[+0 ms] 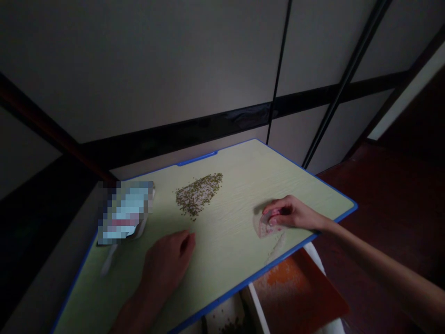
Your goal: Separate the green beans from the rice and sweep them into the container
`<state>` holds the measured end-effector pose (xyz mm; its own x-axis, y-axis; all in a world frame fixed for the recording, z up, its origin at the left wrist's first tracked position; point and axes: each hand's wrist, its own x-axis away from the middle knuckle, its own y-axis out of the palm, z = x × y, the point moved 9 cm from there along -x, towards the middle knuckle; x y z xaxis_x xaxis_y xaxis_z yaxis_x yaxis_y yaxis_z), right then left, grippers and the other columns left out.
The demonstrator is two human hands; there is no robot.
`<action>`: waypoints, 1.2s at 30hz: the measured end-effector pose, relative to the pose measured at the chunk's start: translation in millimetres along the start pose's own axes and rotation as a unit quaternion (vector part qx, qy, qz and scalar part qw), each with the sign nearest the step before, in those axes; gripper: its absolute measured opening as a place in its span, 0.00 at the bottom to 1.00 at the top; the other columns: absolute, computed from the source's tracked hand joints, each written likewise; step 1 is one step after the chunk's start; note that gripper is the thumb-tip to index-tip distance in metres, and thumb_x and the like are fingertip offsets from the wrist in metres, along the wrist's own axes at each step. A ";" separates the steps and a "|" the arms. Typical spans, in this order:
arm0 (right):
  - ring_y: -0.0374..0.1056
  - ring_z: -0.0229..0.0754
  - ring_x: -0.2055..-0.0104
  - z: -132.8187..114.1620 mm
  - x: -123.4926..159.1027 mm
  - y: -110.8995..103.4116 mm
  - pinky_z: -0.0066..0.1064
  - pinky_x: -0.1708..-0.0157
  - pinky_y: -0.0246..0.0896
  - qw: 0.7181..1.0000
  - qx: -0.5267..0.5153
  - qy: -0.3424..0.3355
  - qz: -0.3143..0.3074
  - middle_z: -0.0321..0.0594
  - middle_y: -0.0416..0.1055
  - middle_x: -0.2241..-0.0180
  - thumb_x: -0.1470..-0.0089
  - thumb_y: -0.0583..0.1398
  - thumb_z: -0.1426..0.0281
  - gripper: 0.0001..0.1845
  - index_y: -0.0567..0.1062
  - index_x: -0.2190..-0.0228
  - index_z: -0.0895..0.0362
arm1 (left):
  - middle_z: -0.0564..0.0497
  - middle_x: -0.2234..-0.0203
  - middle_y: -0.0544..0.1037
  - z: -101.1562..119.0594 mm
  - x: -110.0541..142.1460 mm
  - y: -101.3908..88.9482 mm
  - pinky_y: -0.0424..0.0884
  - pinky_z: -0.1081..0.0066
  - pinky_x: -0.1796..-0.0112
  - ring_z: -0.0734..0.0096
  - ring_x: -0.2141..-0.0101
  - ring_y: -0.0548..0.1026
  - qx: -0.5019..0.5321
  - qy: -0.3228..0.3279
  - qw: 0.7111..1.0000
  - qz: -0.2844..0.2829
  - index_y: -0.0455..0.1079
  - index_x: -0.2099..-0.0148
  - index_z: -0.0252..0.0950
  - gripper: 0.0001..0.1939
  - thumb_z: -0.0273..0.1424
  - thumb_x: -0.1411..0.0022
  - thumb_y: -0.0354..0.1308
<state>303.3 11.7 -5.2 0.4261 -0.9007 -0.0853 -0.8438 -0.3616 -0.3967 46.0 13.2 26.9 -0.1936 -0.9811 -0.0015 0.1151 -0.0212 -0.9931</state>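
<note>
On the pale green board (229,250) lies a heap of small grains (198,195), green and whitish mixed, with some scattered at its edges. My left hand (170,260) rests on the board just in front of the heap. Its fingers are curled together, and whatever they may hold is hidden. Toward the board's right side, my right hand (292,212) pinches a clear, pinkish curved piece of plastic (266,226) with thumb and fingers, low against the surface. Beside that plastic piece runs a thin streak of whitish grains (277,248).
A pixelated flat device (125,213) lies at the board's left, with a whitish handle (109,260) below it. Beneath the front edge are an orange-red surface (292,287) and a white container (224,317) with dark bits. Behind stand grey panels (181,69).
</note>
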 end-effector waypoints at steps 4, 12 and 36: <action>0.53 0.30 0.79 -1.9 -1.1 1.5 0.24 0.79 0.50 1.000 -0.010 -0.011 -0.003 0.32 0.60 0.81 0.54 0.62 0.64 0.16 0.76 0.66 0.62 | 0.51 0.83 0.70 -7.4 10.9 6.5 0.54 0.72 0.75 0.70 0.79 0.67 0.071 -0.025 0.997 0.010 0.60 0.80 0.37 0.18 0.37 0.43 0.40; 0.51 0.30 0.79 0.6 -1.8 1.6 0.24 0.80 0.50 1.000 -0.005 -0.009 0.005 0.31 0.57 0.81 0.56 0.62 0.61 0.18 0.76 0.66 0.63 | 0.55 0.88 0.61 -41.7 -4.3 -7.4 0.53 0.73 0.77 0.73 0.82 0.61 0.155 -0.037 0.985 0.066 0.56 0.83 0.37 0.19 0.42 0.46 0.41; 0.53 0.29 0.80 1.9 2.7 -3.9 0.23 0.81 0.50 0.999 0.024 0.013 0.023 0.32 0.60 0.81 0.54 0.62 0.67 0.13 0.75 0.66 0.62 | 0.59 0.91 0.53 -76.4 -62.8 -11.8 0.51 0.73 0.80 0.76 0.84 0.54 0.346 -0.122 0.919 0.147 0.51 0.85 0.38 0.18 0.40 0.48 0.45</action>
<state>308.3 11.2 -5.6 0.3778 -0.9223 -0.0814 -0.8458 -0.3080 -0.4356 -17.6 89.8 29.8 0.1585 -0.9763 -0.1473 0.7357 0.2163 -0.6419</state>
